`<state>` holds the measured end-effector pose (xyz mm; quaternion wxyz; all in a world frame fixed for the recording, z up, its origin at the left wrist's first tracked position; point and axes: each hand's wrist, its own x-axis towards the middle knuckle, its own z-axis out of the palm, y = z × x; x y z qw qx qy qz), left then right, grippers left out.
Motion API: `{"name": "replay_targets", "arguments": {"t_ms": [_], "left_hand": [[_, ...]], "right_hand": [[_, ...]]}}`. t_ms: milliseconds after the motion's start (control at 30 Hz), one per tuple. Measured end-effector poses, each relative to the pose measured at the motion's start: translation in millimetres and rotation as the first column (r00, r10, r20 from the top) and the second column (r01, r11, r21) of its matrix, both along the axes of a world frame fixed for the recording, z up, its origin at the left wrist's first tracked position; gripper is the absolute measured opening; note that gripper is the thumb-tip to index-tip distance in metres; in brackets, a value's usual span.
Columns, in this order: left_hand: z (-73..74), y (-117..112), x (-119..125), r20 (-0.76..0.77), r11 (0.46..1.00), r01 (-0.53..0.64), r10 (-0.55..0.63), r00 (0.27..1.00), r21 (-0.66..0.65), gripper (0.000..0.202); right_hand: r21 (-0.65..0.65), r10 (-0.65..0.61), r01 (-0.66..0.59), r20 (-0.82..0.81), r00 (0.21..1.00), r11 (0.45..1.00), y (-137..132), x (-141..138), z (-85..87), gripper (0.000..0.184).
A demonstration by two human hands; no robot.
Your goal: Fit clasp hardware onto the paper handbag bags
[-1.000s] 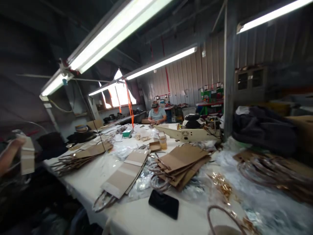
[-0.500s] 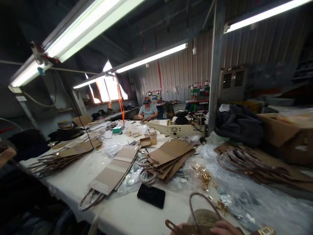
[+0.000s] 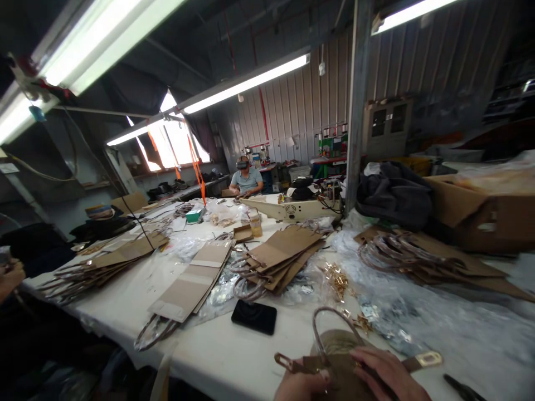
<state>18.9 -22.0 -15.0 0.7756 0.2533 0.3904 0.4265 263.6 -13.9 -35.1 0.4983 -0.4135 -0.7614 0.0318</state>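
Note:
At the bottom edge, my left hand (image 3: 301,385) grips a brown bag panel (image 3: 349,384) at its left side, thumb on top near the handle's base. My right hand (image 3: 388,373) is closed over the panel's right side, fingers bent on its upper edge. A looped handle (image 3: 324,323) rises from the panel. A short strap with a slotted end (image 3: 284,361) juts out left, and a strap with a gold-coloured metal end (image 3: 428,359) shows beyond my right hand. Behind the handle lies a round greyish-brown object (image 3: 340,341). A dark tool (image 3: 460,387) lies at lower right, its kind unclear.
A black phone (image 3: 254,317) lies left of my hands. Gold-coloured metal fittings (image 3: 336,281) are scattered ahead. Stacked bag panels with handles (image 3: 282,253) and clear plastic (image 3: 455,328) cover much of the table. Another person (image 3: 246,179) sits across; someone's hand (image 3: 11,278) shows at far left.
The view has tilted down and shifted right. My hands and the bag panel show higher and more fully, and the dark tool has come into view. The other person's hand at left shows more clearly.

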Motion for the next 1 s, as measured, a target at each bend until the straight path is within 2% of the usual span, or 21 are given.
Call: {"name": "replay_targets", "arguments": {"t_ms": [67, 167, 267, 367, 467, 567, 633, 700, 767, 900, 1000], "left_hand": [[9.8, -8, 3, 0.005, 0.998, -0.046, 0.046, 0.999, -0.046, 0.056], [22.1, -13, 1, -0.046, 0.997, 0.007, -0.010, 0.999, -0.076, 0.055], [21.4, -9, -3, -0.032, 0.994, 0.032, -0.035, 0.999, -0.101, 0.054], [17.5, -8, -6, -0.024, 0.993, 0.041, -0.044, 0.999, -0.113, 0.050], [16.2, -9, -7, -0.032, 0.992, 0.043, -0.047, 0.998, -0.115, 0.048], [15.5, -10, -6, -0.025, 0.992, 0.047, -0.051, 0.998, -0.119, 0.050], [15.1, -10, -6, -0.022, 0.991, 0.048, -0.051, 0.998, -0.123, 0.052], [14.9, -11, -6, -0.024, 0.991, 0.044, -0.048, 0.999, -0.123, 0.053], [15.2, -12, -6, -0.023, 0.992, 0.036, -0.039, 0.999, -0.120, 0.053], [16.7, -14, -5, -0.011, 0.994, 0.024, -0.026, 1.000, -0.110, 0.049], [17.3, -15, -5, 0.000, 0.993, 0.030, -0.031, 1.000, -0.111, 0.046]], "right_hand": [[-0.069, -0.013, 0.011, -0.024, 1.000, 0.998, -8, -5, 15.3, 0.021], [-0.261, -0.012, -0.008, -0.078, 0.997, 0.965, -11, -3, 40.0, 0.028], [-0.378, 0.063, -0.077, -0.050, 0.997, 0.923, -6, 6, 59.0, 0.017], [-0.423, 0.193, -0.175, -0.001, 0.981, 0.889, -5, 13, 70.9, 0.022], [-0.473, 0.282, -0.221, 0.061, 0.958, 0.853, -11, 13, 72.3, 0.035], [-0.497, 0.248, -0.168, 0.098, 0.964, 0.851, -14, 13, 65.7, 0.046], [-0.493, 0.228, -0.146, 0.109, 0.968, 0.858, -12, 12, 61.4, 0.043], [-0.486, 0.269, -0.184, 0.109, 0.957, 0.854, -10, 13, 59.5, 0.029], [-0.478, 0.325, -0.238, 0.107, 0.940, 0.845, -8, 13, 60.0, 0.023], [-0.474, 0.386, -0.278, 0.147, 0.911, 0.836, -9, 14, 63.8, 0.036], [-0.466, 0.380, -0.265, 0.172, 0.909, 0.844, -12, 13, 65.8, 0.042]]}}
